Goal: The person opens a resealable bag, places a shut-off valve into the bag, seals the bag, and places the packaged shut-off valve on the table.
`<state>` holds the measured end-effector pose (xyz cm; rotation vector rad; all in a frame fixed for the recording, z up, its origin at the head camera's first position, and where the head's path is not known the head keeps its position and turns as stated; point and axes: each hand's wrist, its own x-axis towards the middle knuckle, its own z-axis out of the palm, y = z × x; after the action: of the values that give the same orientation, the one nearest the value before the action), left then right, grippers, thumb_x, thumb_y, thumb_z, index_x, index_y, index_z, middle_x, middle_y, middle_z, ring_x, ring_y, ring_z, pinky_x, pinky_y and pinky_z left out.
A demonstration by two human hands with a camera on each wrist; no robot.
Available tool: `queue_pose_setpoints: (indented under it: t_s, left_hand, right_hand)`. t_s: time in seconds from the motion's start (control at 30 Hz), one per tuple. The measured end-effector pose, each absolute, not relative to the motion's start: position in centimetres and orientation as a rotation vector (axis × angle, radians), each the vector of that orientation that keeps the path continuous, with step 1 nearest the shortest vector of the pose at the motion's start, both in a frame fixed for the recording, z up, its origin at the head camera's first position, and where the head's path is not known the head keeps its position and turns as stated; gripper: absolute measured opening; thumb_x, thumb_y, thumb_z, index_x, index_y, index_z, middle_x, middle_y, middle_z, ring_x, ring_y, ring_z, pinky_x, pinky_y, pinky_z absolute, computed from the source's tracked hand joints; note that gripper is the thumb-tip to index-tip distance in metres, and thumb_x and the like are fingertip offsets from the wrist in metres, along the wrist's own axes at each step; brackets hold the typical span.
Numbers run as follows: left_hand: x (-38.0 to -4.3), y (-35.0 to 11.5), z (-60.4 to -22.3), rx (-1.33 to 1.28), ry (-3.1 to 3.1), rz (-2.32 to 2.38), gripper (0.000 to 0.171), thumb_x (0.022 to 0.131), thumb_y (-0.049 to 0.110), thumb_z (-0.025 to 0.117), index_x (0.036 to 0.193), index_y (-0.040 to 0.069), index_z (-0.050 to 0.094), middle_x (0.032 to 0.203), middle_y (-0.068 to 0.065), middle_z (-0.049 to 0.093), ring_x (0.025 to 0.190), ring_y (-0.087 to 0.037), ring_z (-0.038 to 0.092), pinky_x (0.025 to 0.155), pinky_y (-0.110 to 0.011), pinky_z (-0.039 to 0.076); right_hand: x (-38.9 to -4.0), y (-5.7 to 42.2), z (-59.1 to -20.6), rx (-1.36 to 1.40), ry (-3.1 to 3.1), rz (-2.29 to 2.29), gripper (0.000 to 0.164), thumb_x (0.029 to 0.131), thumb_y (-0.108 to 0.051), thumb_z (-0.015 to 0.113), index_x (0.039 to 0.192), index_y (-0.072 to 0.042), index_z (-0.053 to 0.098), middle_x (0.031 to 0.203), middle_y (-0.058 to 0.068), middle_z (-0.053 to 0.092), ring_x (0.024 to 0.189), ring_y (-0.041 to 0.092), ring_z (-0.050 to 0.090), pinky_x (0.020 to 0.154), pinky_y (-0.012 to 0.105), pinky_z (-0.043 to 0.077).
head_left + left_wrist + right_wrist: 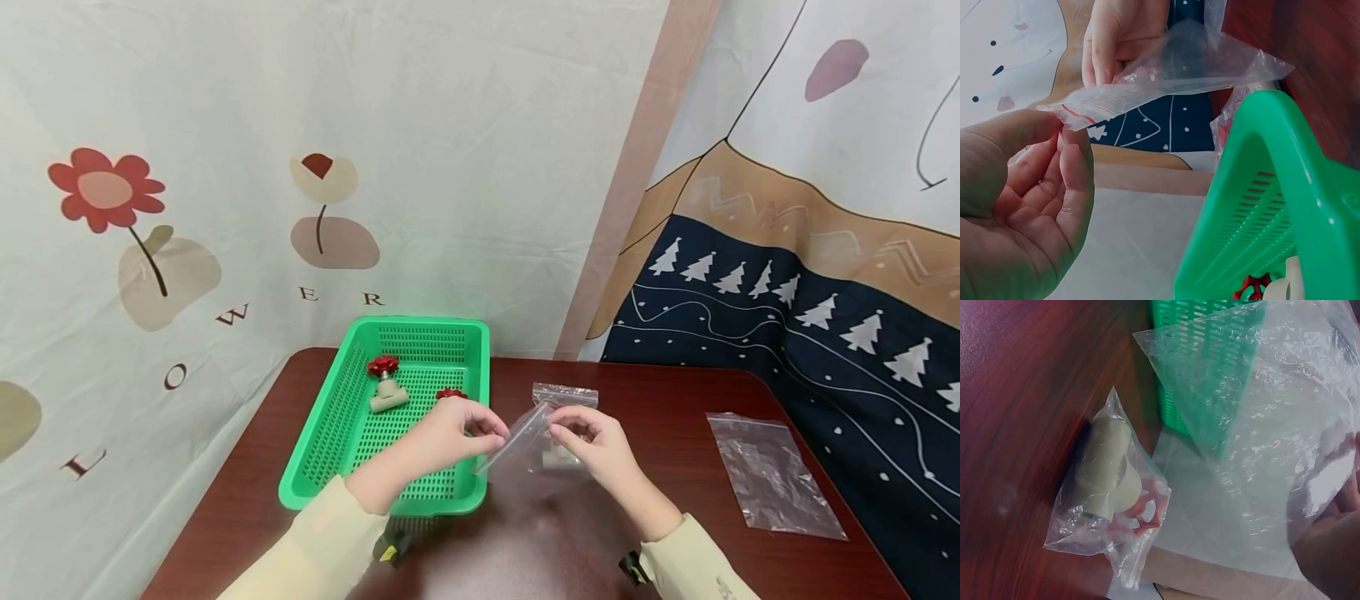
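A clear zip bag (517,440) hangs between both hands above the table. My left hand (459,435) pinches its top edge between thumb and fingers, near the red seal line seen in the left wrist view. My right hand (600,443) pinches the other side of the bag's mouth. Through the film in the right wrist view, this bag (1272,412) looks flat, with nothing inside. Behind it on the table lies a second clear bag holding a beige pipe valve (1105,465) with a red handwheel (1150,506).
The green basket (486,354) stands left of the bags, its right wall close to my left hand. Inside are a beige valve (389,393) with a red wheel and another red handwheel (451,393), partly hidden by my hand. A flat clear bag (776,475) lies at the table's right.
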<state>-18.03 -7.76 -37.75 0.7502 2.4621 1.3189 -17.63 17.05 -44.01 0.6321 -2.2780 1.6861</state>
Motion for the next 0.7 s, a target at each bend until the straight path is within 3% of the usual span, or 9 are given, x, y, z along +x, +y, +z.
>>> queue_pose_setpoints:
  t_s: [0.13,0.3,0.4,0.53,0.7]
  left_hand:
    - [-17.9,-7.6,-37.9,0.746,2.48,1.334,0.007,0.085,0.016,0.071,0.091,0.015,0.073,0.077,0.006,0.068,0.07,-0.008,0.061,0.063,-0.023,0.052]
    - [-17.8,-7.1,-38.1,0.729,2.522,1.36,0.007,0.085,0.015,0.07,0.091,0.014,0.074,0.073,0.006,0.066,0.064,-0.008,0.06,0.06,-0.023,0.052]
    - [-17.7,-6.9,-38.4,0.682,2.535,1.402,0.006,0.084,0.014,0.07,0.089,0.014,0.074,0.073,0.005,0.066,0.064,-0.008,0.06,0.06,-0.022,0.052]
    - [-17.4,-6.4,-38.5,0.632,2.561,1.446,0.005,0.083,0.014,0.071,0.087,0.012,0.074,0.074,0.004,0.067,0.064,-0.008,0.06,0.06,-0.022,0.052]
    - [-17.0,-5.8,-38.7,0.577,2.657,1.366,0.005,0.082,0.022,0.074,0.085,0.019,0.075,0.072,0.01,0.067,0.064,-0.003,0.06,0.064,-0.028,0.048]
  right_hand:
    - [-17.7,16.6,-44.0,0.554,-2.322,1.485,0.027,0.081,-0.009,0.073,0.107,-0.013,0.065,0.092,0.002,0.07,0.083,0.009,0.063,0.068,0.021,0.049]
    - [-17.3,15.8,-43.5,0.469,-2.303,1.154,0.046,0.074,-0.012,0.08,0.113,-0.011,0.056,0.111,0.001,0.058,0.103,0.018,0.053,0.088,0.022,0.042]
    - [-17.2,15.3,-43.1,0.508,-2.242,1.053,0.034,0.072,-0.011,0.081,0.099,-0.011,0.06,0.103,0.001,0.055,0.097,0.018,0.047,0.081,0.026,0.038]
    - [-16.9,14.7,-42.9,0.594,-2.225,1.088,0.014,0.076,-0.011,0.077,0.08,-0.018,0.066,0.081,-0.007,0.06,0.081,0.012,0.047,0.066,0.025,0.04]
    - [-16.7,14.1,-42.7,0.579,-2.286,1.199,0.007,0.08,-0.013,0.075,0.076,-0.018,0.072,0.074,-0.011,0.067,0.077,0.009,0.054,0.064,0.026,0.046]
